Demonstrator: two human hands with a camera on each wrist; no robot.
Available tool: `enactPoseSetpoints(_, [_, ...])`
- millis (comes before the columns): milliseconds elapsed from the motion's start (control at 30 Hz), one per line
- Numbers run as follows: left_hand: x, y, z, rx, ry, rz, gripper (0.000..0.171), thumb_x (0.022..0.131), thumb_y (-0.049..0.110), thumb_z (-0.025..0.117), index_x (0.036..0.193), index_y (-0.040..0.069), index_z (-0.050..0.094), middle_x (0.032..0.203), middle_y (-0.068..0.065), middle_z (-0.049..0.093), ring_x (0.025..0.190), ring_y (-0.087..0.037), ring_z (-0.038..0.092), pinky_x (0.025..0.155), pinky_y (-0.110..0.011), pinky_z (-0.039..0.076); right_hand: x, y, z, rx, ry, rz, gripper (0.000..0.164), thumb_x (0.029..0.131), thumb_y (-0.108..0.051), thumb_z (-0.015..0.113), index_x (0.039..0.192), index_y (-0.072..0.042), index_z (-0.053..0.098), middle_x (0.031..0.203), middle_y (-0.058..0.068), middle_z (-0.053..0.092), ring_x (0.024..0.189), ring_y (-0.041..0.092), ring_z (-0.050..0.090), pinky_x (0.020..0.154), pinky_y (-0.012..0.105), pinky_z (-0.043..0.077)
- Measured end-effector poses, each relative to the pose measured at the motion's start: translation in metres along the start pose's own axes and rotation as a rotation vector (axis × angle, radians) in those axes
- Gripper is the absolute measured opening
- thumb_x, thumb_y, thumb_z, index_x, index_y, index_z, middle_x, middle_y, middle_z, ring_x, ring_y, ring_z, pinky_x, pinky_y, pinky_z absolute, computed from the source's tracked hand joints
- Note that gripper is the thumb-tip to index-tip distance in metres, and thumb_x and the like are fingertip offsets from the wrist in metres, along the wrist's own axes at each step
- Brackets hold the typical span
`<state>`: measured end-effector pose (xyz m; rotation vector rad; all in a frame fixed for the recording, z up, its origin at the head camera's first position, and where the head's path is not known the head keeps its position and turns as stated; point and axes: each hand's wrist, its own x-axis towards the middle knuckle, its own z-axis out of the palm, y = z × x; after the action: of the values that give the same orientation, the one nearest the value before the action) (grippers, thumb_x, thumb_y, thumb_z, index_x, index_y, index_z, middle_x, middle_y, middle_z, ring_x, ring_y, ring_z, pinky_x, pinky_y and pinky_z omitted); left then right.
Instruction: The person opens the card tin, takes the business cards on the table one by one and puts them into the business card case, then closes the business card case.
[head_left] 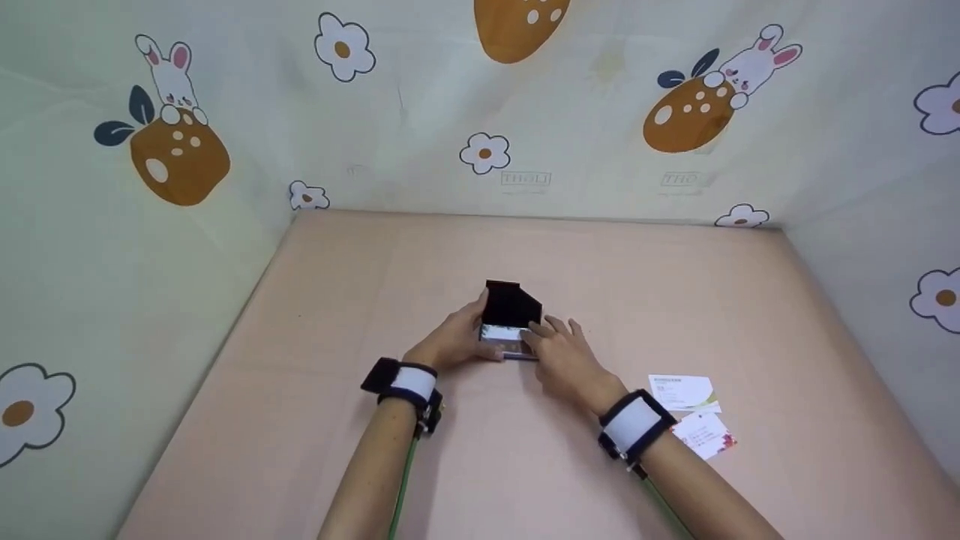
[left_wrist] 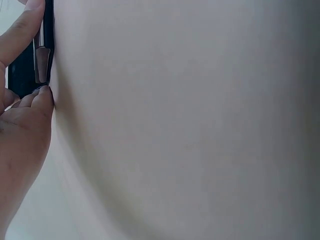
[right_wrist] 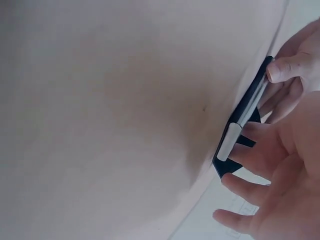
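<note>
A small black card case [head_left: 512, 304] stands with its lid raised in the middle of the table. A whitish, glossy card [head_left: 502, 331] shows in its lower half. My left hand [head_left: 455, 339] grips the case by its left side, thumb along the front edge. In the right wrist view, the fingers of my right hand [right_wrist: 280, 165] are spread and reach to the inside of the case [right_wrist: 254, 92]. Two of them touch near its pale corner. The left wrist view catches only the case's edge [left_wrist: 48, 30] and part of the left hand [left_wrist: 25, 130].
To the right, beside my right wrist, lie a white card with a green corner [head_left: 682, 392] and a white card with red marks [head_left: 701, 433]. The second partly touches the first. A pale patterned curtain [head_left: 420, 112] borders the pink tabletop [head_left: 375, 270].
</note>
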<state>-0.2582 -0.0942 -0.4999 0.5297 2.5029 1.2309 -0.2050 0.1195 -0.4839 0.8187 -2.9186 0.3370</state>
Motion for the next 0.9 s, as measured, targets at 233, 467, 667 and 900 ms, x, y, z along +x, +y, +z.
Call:
enactPoseSetpoints(233, [-0.001,0.001,-0.001,0.005,0.005,-0.009,0.116,0.078,0.017,0.086,0.162,0.016,0.006,0.167,-0.012,0.021,0.155,-0.027,0.020,0.128,-0.041,0.017,-0.011,0.007,-0.010,0.071,0.140,-0.024,0.036,0.094,-0.004,0.060,0.130,-0.005,0.066,0.142,0.018,0.060,0.133,0.042,0.052,0.108,0.066,0.039])
enactPoseSetpoints(467, [0.000,0.002,0.000,-0.004,0.002,0.006,0.116,0.077,0.015,0.086,0.162,0.014,0.006,0.167,-0.013,0.022,0.155,-0.027,0.020,0.129,-0.041,0.017,-0.030,0.019,-0.022,0.044,0.190,-0.024,0.043,0.089,-0.018,0.074,0.129,-0.007,0.066,0.140,0.016,0.061,0.133,0.041,0.052,0.105,0.061,0.042])
enactPoseSetpoints(667, [0.000,0.002,0.001,0.011,-0.005,-0.032,0.116,0.079,0.018,0.086,0.162,0.017,0.006,0.167,-0.009,0.021,0.156,-0.025,0.019,0.129,-0.039,0.016,-0.044,0.025,-0.028,0.031,0.207,0.007,0.053,0.082,-0.022,0.082,0.130,-0.008,0.066,0.139,0.015,0.062,0.132,0.041,0.052,0.100,0.061,0.044])
enactPoseSetpoints(900, [-0.001,0.003,0.001,-0.004,-0.005,-0.036,0.117,0.078,0.017,0.086,0.162,0.017,0.006,0.168,-0.008,0.022,0.156,-0.024,0.018,0.129,-0.040,0.015,-0.062,0.030,-0.035,0.025,0.219,0.042,0.061,0.075,-0.025,0.087,0.131,-0.009,0.066,0.138,0.014,0.063,0.133,0.041,0.052,0.099,0.061,0.045])
